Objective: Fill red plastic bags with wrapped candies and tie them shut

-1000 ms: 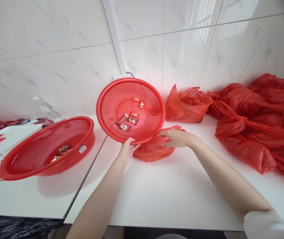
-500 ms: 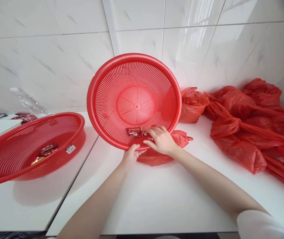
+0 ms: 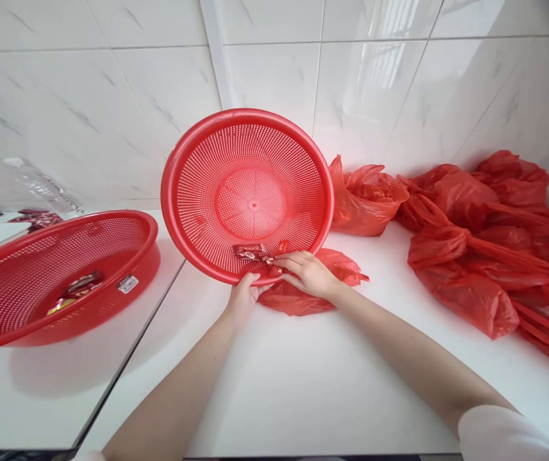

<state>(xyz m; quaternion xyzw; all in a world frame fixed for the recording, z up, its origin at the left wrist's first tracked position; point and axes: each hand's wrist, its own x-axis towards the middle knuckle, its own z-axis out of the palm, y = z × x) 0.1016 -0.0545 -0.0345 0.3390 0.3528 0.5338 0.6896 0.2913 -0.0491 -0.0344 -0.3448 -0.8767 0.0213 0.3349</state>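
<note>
A red plastic strainer basket [image 3: 250, 153] is tipped up, its mouth facing me. My left hand [image 3: 242, 298] grips its near lower rim, thumb over the edge. Inside, against the lower wall, lie several small dark-red snack packets [image 3: 249, 251]. My right hand [image 3: 311, 275] reaches over the rim with its fingers together on a packet beside them; the fingers partly hide it. Beneath the rim and the right wrist, a red plastic bag [image 3: 293, 303] lies on the white table [image 3: 312, 378].
On the left, a second red basket [image 3: 127, 253] leans with a few packets [image 3: 79, 287] inside. A clear plastic bottle [image 3: 43, 186] stands tilted behind it. Red plastic bags [image 3: 476, 256] are piled at the right, with another bag [image 3: 368, 202] by the tiled wall [image 3: 269, 70].
The tipped basket has shifted slightly left, along with my left hand. The fingers of my right hand have drawn together over the packets and moved a little toward the rim.
</note>
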